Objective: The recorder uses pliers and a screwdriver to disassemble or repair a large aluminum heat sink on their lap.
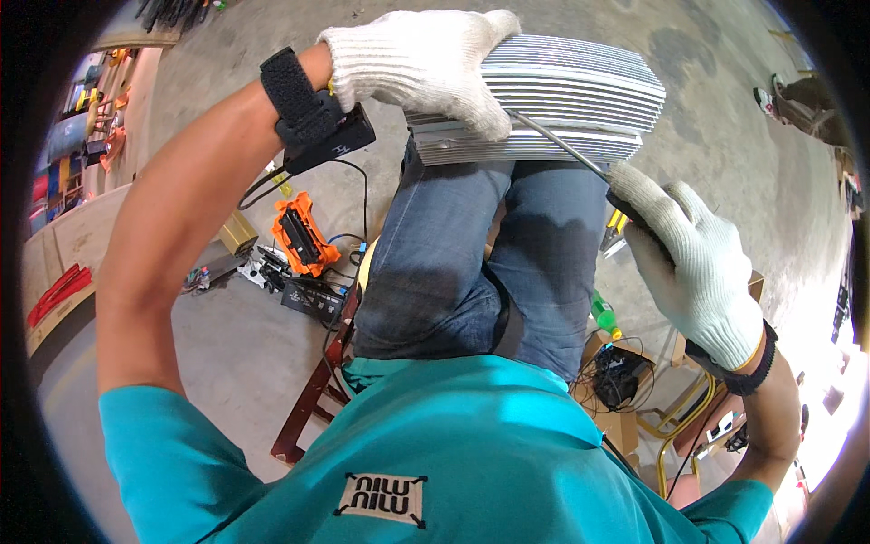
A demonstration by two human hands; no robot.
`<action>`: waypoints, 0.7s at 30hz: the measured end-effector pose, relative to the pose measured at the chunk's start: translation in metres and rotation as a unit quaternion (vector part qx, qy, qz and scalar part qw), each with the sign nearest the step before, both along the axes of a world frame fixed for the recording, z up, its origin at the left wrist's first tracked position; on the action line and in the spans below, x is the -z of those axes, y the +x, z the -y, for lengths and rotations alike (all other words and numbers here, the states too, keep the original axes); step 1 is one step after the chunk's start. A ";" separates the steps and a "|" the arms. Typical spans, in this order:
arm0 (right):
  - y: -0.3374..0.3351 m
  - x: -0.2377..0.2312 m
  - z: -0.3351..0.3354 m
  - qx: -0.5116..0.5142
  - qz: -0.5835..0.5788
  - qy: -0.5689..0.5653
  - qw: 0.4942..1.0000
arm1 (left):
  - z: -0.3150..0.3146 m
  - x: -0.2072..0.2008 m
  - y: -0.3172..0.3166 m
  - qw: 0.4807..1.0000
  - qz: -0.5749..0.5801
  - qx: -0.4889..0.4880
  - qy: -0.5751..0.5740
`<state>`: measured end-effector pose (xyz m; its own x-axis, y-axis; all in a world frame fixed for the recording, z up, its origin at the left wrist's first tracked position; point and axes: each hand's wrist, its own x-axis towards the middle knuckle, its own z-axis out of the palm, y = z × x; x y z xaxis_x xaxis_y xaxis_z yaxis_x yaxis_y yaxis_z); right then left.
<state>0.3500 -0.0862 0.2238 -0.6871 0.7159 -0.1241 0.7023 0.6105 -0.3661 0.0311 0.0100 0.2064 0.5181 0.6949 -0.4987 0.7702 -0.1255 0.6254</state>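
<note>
The left hand (421, 74), in a white knit glove, grips a silver, finned metal block (580, 82) above the blue-jeaned knees (462, 195), covering its left end. The right hand (693, 258), likewise gloved, grasps a thin, grey metal-shafted tool (564, 143), handle mostly hidden, tip contact unclear.

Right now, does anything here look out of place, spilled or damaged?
The loose tangle of black cables over a cardboard box at lower right looks untidy; the green bottle just above seems to lie on its side. The silver finned piece shows no clear damage; no spill stands out.
</note>
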 end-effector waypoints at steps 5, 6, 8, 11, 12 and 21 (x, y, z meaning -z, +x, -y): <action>-0.002 -0.004 0.008 0.000 0.054 0.005 0.999 | 0.013 0.015 0.005 0.993 -0.039 -0.001 0.111; -0.002 -0.005 0.007 0.005 0.054 -0.007 0.999 | 0.012 0.012 0.005 0.996 -0.009 -0.002 0.085; -0.002 -0.006 0.006 0.018 0.036 -0.049 0.998 | 0.005 0.000 0.003 1.000 -0.014 -0.003 -0.005; 0.001 -0.004 0.000 0.034 -0.042 -0.122 0.991 | 0.001 -0.020 0.002 0.999 -0.004 0.003 -0.037; 0.001 -0.001 -0.001 0.034 -0.084 -0.135 0.987 | 0.002 -0.024 0.002 0.999 0.001 0.004 -0.047; 0.000 0.001 0.003 0.255 -0.209 -0.467 0.820 | 0.016 -0.020 0.013 1.000 -0.025 -0.012 0.011</action>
<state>0.3502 -0.0895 0.2232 -0.4493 0.6505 -0.6123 0.4726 -0.4086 -0.7808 0.0445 -0.0059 0.2262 0.4769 0.7173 -0.5079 0.8028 -0.1203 0.5840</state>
